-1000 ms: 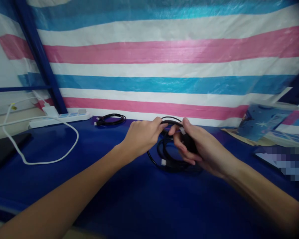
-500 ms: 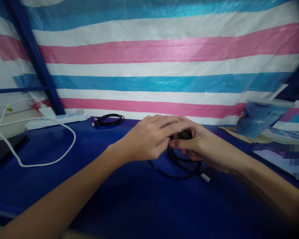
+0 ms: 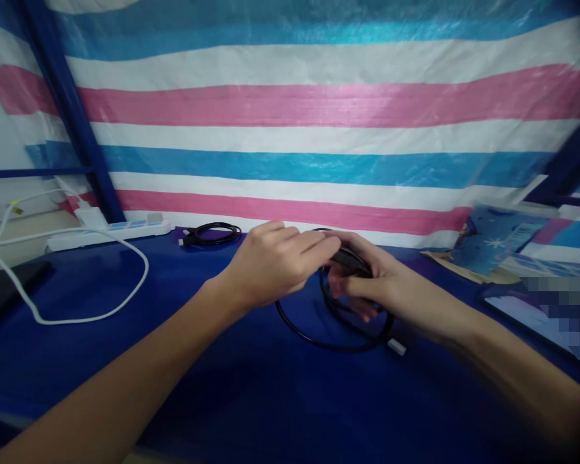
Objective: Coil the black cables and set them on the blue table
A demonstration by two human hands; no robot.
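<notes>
Above the blue tabletop, my right hand (image 3: 381,274) is closed round a black cable (image 3: 314,345), with a thicker black part (image 3: 350,260) of it showing between thumb and fingers. My left hand (image 3: 275,264) is beside it on the left, fingers curled and pinching the same cable; the exact spot it grips is hidden behind the fingers. Loops of the cable hang below both hands onto the table. One end, a connector with a silver metal plug (image 3: 397,347), lies just below my right hand.
A second coiled black cable (image 3: 217,233) lies at the back, left of centre. Further left are a white power strip (image 3: 111,235), a white charging cord (image 3: 84,320) and a dark flat object (image 3: 9,290). At right are a blue packet (image 3: 497,238) and a phone (image 3: 526,319). Striped sheeting hangs behind.
My left hand has shifted slightly left, away from my right hand. The right fingers have loosened somewhat, so more of the thick black part shows. The lower cable loop has widened leftward.
</notes>
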